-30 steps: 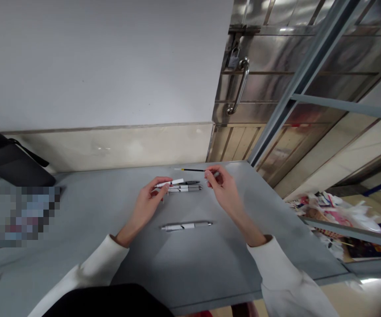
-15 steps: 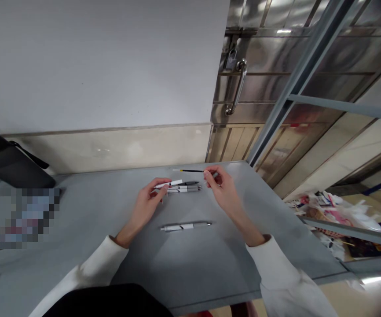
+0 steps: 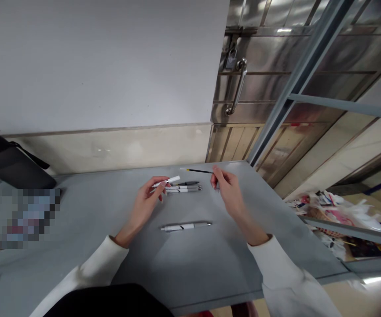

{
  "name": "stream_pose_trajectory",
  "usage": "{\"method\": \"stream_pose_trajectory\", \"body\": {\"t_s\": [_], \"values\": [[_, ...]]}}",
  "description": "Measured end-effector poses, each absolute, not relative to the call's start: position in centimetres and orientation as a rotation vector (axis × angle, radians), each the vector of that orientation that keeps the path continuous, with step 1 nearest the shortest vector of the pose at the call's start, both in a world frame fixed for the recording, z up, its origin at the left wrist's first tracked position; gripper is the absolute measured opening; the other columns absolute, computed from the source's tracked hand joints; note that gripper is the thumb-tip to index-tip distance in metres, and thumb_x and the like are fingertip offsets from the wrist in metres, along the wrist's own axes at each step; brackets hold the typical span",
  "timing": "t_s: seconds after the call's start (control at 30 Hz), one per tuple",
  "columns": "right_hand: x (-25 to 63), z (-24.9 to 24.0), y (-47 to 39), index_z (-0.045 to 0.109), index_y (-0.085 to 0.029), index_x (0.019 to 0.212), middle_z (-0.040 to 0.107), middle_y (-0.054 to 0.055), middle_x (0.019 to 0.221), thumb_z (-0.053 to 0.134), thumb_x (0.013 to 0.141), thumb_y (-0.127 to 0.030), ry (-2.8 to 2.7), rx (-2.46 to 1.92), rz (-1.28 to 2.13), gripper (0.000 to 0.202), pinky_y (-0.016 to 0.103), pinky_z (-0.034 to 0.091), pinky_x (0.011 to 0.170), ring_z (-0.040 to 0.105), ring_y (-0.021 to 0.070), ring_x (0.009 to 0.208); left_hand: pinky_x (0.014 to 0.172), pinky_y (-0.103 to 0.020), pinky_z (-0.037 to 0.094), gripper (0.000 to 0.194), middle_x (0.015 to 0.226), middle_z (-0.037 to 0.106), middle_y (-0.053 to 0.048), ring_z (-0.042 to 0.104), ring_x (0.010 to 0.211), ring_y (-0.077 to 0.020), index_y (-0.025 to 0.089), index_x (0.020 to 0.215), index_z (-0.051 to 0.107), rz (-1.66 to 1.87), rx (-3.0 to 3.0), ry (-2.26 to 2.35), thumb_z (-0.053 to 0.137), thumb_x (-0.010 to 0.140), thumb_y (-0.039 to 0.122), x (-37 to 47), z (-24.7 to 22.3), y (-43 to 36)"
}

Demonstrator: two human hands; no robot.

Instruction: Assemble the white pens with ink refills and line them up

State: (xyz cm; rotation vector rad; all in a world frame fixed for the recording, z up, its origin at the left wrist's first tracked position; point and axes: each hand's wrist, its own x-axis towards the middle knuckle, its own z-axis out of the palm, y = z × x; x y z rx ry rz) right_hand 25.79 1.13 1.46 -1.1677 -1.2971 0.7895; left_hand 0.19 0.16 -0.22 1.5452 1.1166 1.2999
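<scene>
My left hand (image 3: 147,197) pinches a white pen barrel (image 3: 174,179), tilted with its free end up and to the right. Between the fingertips of my right hand (image 3: 226,187) is a thin pen refill (image 3: 197,171), dark with a yellow band and a pale tip, pointing left. Something else may be tucked under those right fingers, too small to make out. Just beyond and beside my left fingers, a dark pen (image 3: 190,183) and white-and-silver pens (image 3: 184,189) lie side by side. Nearer to me, a single white-and-silver pen (image 3: 186,226) rests on the grey table (image 3: 190,268).
A black case (image 3: 15,163) with a strap stands at the table's far left, with a blurred-out object (image 3: 32,215) before it. The wall (image 3: 127,147) borders the back edge. On the right rise a metal frame post (image 3: 276,119) and shelving with bagged items (image 3: 349,215).
My right hand has drawn right with the refill, widening the gap from the barrel. My left hand has shifted slightly left and tipped the barrel's free end upward.
</scene>
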Motion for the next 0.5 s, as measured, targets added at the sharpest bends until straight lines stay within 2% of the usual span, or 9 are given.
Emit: {"method": "stream_pose_trajectory", "body": {"t_s": [0.27, 0.5], "values": [[25.74, 1.38, 1.13, 0.043, -0.024, 0.053, 0.049, 0.001, 0.055, 0.055, 0.095, -0.076, -1.211, -1.15, 0.888, 0.068, 0.035, 0.037, 0.059, 0.045, 0.0164, 0.054, 0.065, -0.026, 0.049, 0.029, 0.094, 0.074, -0.005, 0.059, 0.076, -0.0153, 0.019, 0.113, 0.074, 1.32, 1.524, 1.049, 0.065, 0.1, 0.044, 0.26, 0.12, -0.14], [25.6, 1.72, 0.9, 0.039, -0.024, 0.052, 0.047, 0.001, 0.055, 0.052, 0.094, -0.08, -1.228, -1.159, 0.901, 0.071, 0.035, 0.037, 0.059, 0.043, 0.0161, 0.054, 0.064, -0.026, 0.049, 0.03, 0.094, 0.074, -0.005, 0.059, 0.074, -0.0151, 0.019, 0.112, 0.074, 1.319, 1.531, 1.055, 0.065, 0.099, 0.044, 0.3, 0.16, -0.15]]}}
